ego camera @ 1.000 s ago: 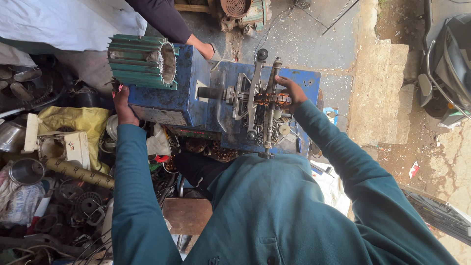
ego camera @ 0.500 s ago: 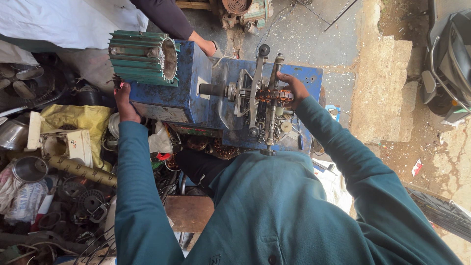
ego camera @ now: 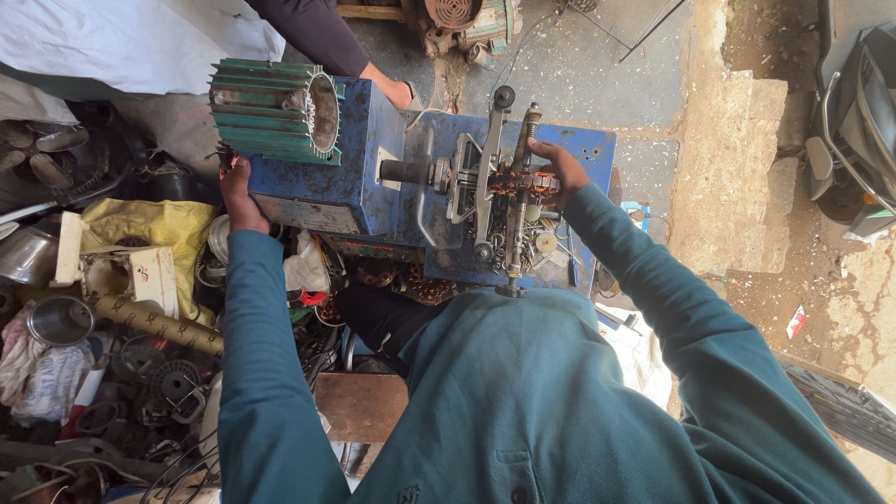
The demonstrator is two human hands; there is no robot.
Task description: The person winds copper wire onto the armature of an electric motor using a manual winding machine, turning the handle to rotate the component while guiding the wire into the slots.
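Observation:
A blue metal winding machine [ego camera: 373,177] stands in front of me, its shaft carrying a former with copper wire coils [ego camera: 523,182]. My right hand [ego camera: 558,168] rests on the coils at the former's right side, fingers curled over them. My left hand [ego camera: 238,191] reaches to the machine's left end, just under a green finned motor housing [ego camera: 271,112] that sits on top; what it grips is hidden. Another person's hand [ego camera: 397,91] in a dark sleeve touches the far side of the machine.
Scrap motor parts, a yellow sack [ego camera: 154,229], a brass-coloured pipe [ego camera: 159,322] and metal bowls [ego camera: 56,317] crowd the left. A wooden stool [ego camera: 359,406] sits below me. Concrete floor and a stone block [ego camera: 728,168] lie to the right, with a dark vehicle part [ego camera: 854,121] beyond.
Both hands stay where they were on the machine. The view has shifted slightly; nothing else has visibly moved.

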